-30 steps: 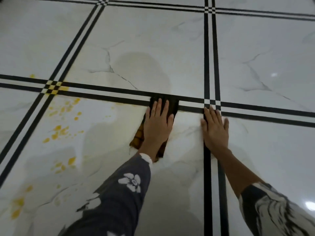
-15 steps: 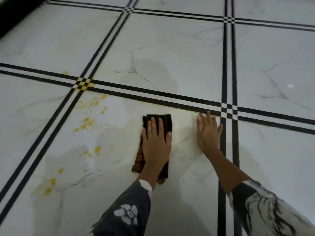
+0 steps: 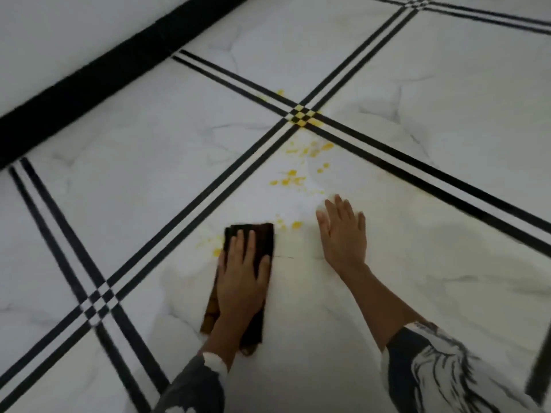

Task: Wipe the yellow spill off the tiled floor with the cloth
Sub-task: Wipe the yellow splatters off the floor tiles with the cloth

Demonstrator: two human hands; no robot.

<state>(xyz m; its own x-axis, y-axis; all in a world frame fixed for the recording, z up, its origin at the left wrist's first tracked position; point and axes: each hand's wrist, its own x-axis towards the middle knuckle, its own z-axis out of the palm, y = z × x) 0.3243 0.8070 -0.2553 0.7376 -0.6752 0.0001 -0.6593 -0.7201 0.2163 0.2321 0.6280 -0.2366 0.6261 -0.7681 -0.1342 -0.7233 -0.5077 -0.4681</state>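
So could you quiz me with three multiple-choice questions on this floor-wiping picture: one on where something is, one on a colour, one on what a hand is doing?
1. Where does the cloth lie?
A. under the left hand
B. under the right hand
C. on the black border by the wall

2. What colour is the spill?
A. red
B. yellow
C. blue

3. What is the right hand doing?
A. clutching a bottle
B. lifted in the air
C. resting flat and open on the floor

Answers:
1. A, the left hand presses flat on the dark cloth.
2. B, yellow spots run from the cloth up to the crossing of black lines.
3. C, its palm and spread fingers lie on the bare white tile, holding nothing.
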